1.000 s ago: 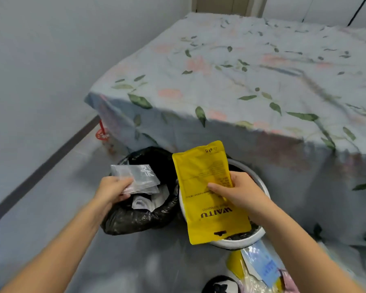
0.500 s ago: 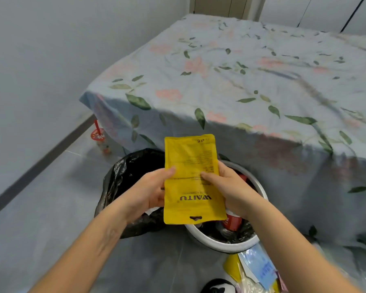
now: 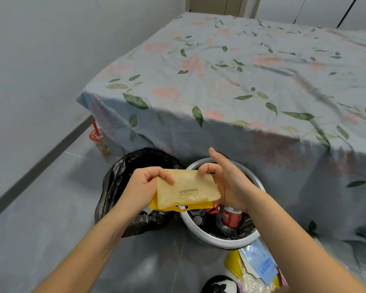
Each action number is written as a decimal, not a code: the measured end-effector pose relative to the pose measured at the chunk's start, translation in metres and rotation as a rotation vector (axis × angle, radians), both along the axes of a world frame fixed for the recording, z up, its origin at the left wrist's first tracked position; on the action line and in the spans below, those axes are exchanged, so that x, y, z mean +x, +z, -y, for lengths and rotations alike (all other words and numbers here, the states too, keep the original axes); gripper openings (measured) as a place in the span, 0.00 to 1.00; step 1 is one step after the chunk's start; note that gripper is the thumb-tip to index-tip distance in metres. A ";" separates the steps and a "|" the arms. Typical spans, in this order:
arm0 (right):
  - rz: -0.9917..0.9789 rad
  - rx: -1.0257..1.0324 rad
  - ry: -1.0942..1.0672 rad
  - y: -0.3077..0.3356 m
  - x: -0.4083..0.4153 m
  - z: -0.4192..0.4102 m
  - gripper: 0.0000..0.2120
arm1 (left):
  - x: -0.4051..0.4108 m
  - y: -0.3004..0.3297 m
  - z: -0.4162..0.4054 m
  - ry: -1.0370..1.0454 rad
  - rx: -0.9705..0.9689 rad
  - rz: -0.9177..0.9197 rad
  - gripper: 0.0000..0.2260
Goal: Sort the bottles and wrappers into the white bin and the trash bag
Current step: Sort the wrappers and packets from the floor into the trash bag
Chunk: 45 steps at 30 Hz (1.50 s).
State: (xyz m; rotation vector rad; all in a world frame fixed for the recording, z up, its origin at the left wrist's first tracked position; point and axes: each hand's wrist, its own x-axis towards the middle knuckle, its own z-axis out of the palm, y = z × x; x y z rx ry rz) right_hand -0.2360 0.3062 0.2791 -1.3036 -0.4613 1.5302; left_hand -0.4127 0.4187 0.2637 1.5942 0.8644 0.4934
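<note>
While both hands work at lower centre of the frame, the yellow wrapper (image 3: 187, 192) sits folded between them, its pale translucent face upward with small printed characters, a brighter yellow layer showing along its lower edge.

Left hand (image 3: 145, 187): fingers curled, thumb on top, pinching the wrapper's left end.

Right hand (image 3: 226, 182): thumb and a fingertip nipping the wrapper's upper right corner; the remaining fingers are spread and lifted, pointing toward upper left.

Wrapper is held in the air above the gap where the black trash bag (image 3: 123, 182) and the white bin (image 3: 224, 240) meet, overlapping the bin's left rim in the picture.

Trash bag: on the grey floor left of the bin, mouth open, touching or just beside the bin; contents mostly hidden by the left forearm.

White bin: round, dark liner inside, holding a red-labelled bottle (image 3: 231, 216) and other dark items too small to tell.

Lower right of frame: loose pile of wrappers (image 3: 258, 269) on the floor, blue and yellow among them.

Behind: bed with floral sheet (image 3: 241, 81). Left of it, by the wall, a drink cup (image 3: 98, 140) with a red straw.
</note>
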 end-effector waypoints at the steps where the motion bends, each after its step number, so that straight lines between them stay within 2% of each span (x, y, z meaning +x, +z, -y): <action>1: 0.081 0.004 0.020 -0.005 -0.001 0.000 0.15 | 0.000 -0.001 -0.001 -0.015 -0.009 -0.032 0.21; 3: 0.261 -0.007 0.013 -0.016 -0.003 0.000 0.15 | 0.000 -0.002 -0.002 -0.039 -0.124 -0.054 0.20; 6: 0.432 -0.061 -0.057 -0.026 -0.004 -0.002 0.25 | -0.002 -0.005 -0.010 -0.033 -0.508 0.096 0.15; 8: 0.496 -0.014 -0.093 -0.031 -0.004 -0.003 0.24 | -0.005 -0.009 -0.015 0.005 -0.646 0.146 0.13; 11: 0.581 0.056 -0.154 -0.034 -0.006 -0.005 0.18 | -0.003 -0.019 -0.010 -0.055 -0.497 -0.018 0.11; 14: 0.685 0.044 -0.140 -0.037 -0.007 -0.006 0.17 | 0.002 -0.030 -0.008 0.034 -0.433 -0.056 0.11; 18: 0.573 -0.057 -0.141 -0.041 0.000 -0.004 0.13 | 0.002 -0.049 -0.037 0.170 -0.421 -0.087 0.11; 21: 0.769 -0.174 -0.066 -0.052 0.011 0.003 0.04 | 0.003 -0.076 -0.060 0.316 -0.502 -0.154 0.14; 23: 0.929 -0.247 0.032 -0.062 0.016 0.009 0.04 | 0.003 -0.093 -0.070 0.397 -0.503 -0.263 0.14; 27: 1.047 -0.357 0.224 -0.077 0.023 0.019 0.03 | 0.006 -0.127 -0.089 0.413 -0.342 -0.517 0.05; 30: 1.070 -0.404 0.291 -0.080 0.026 0.021 0.07 | 0.011 -0.148 -0.100 0.354 -0.193 -0.719 0.07; 32: 1.083 -0.417 0.302 -0.080 0.026 0.021 0.09 | 0.016 -0.153 -0.098 0.232 -0.063 -0.883 0.05; 34: 1.097 -0.418 0.314 -0.082 0.026 0.020 0.09 | 0.017 -0.156 -0.097 0.045 0.183 -1.120 0.06; 36: 1.109 -0.415 0.334 -0.084 0.025 0.018 0.10 | 0.020 -0.155 -0.096 -0.073 0.377 -1.248 0.07; 40: 1.128 -0.434 0.371 -0.089 0.026 0.017 0.11 | 0.040 -0.137 -0.099 -0.112 0.516 -1.160 0.09; 45: 1.182 -0.485 0.428 -0.095 0.039 0.024 0.13 | 0.079 -0.084 -0.073 -0.177 0.689 -0.885 0.09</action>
